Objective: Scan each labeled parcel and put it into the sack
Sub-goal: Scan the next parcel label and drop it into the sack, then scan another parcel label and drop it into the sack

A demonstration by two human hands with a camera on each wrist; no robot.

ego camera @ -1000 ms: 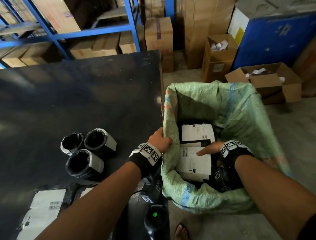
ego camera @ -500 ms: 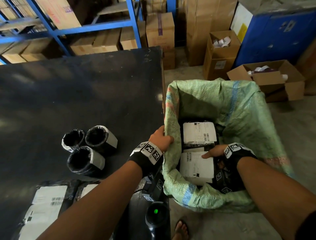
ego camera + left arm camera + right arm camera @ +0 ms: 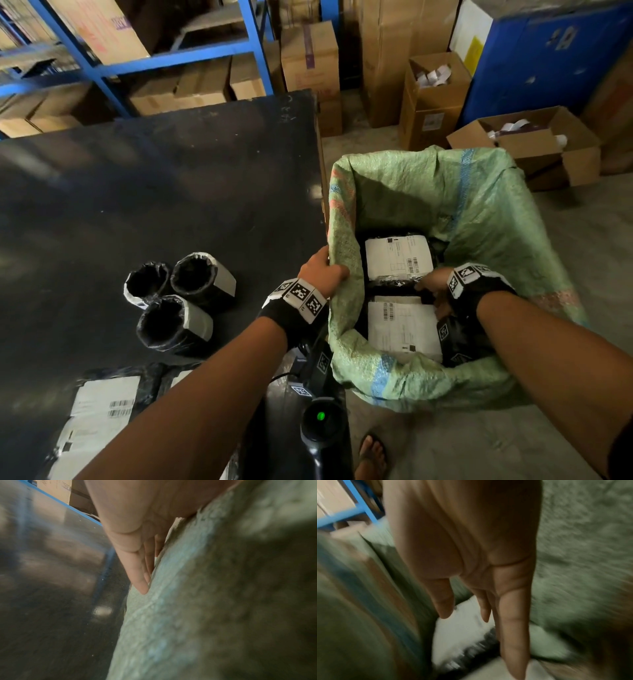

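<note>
A green woven sack (image 3: 479,205) stands open on the floor beside the black table (image 3: 171,188). Two black parcels with white labels lie inside it, one farther (image 3: 397,257) and one nearer (image 3: 400,325). My left hand (image 3: 320,274) pinches the sack's left rim; in the left wrist view its fingers (image 3: 137,561) lie flat along the outside of the sack (image 3: 188,601). My right hand (image 3: 431,284) is inside the sack between the two parcels and holds nothing. The right wrist view shows its fingers (image 3: 513,628) straight above a white label (image 3: 458,635).
Three rolled black parcels (image 3: 202,277) stand on the table, and a flat labeled parcel (image 3: 99,421) lies at its near left. A scanner with a green light (image 3: 322,421) sits at the table's near edge. Cardboard boxes (image 3: 524,144) and a blue rack (image 3: 102,65) stand behind. A sandaled foot (image 3: 371,452) is below.
My right hand has drawn back off the nearer parcel's label toward the sack's right side. The left hand keeps its hold on the rim.
</note>
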